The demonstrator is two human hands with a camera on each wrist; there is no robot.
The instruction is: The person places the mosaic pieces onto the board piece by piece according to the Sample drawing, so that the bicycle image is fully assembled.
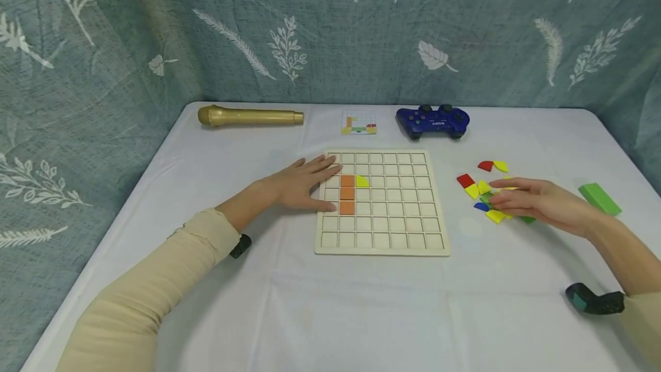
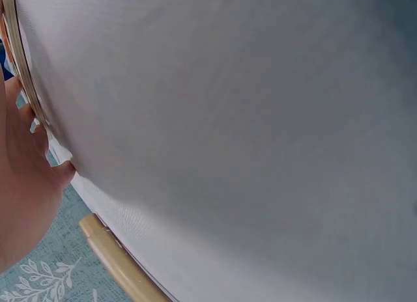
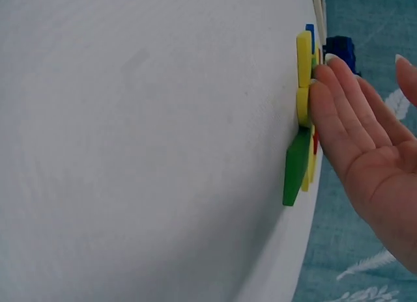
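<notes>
A cream grid board (image 1: 382, 240) lies mid-table, with three orange squares (image 1: 348, 193) in a column and a yellow quarter-round piece (image 1: 362, 181) beside the top one. My left hand (image 1: 302, 183) rests spread on the board's left edge, holding nothing. My right hand (image 1: 547, 204) is over a loose group of small coloured pieces, its fingers nearly straight. Around it lie a red piece (image 1: 466, 180), a blue piece (image 1: 481, 206) and a yellow piece (image 1: 496, 216). In the right wrist view a green piece (image 3: 297, 168) lies below the fingers; some pieces are hidden under the hand.
Behind the board are a gold microphone (image 1: 250, 116), a small pattern card (image 1: 358, 123) and a blue game controller (image 1: 432, 121). A green block (image 1: 600, 198) lies right of my right hand. Curtain fabric (image 1: 361, 33) hangs along the table's back edge.
</notes>
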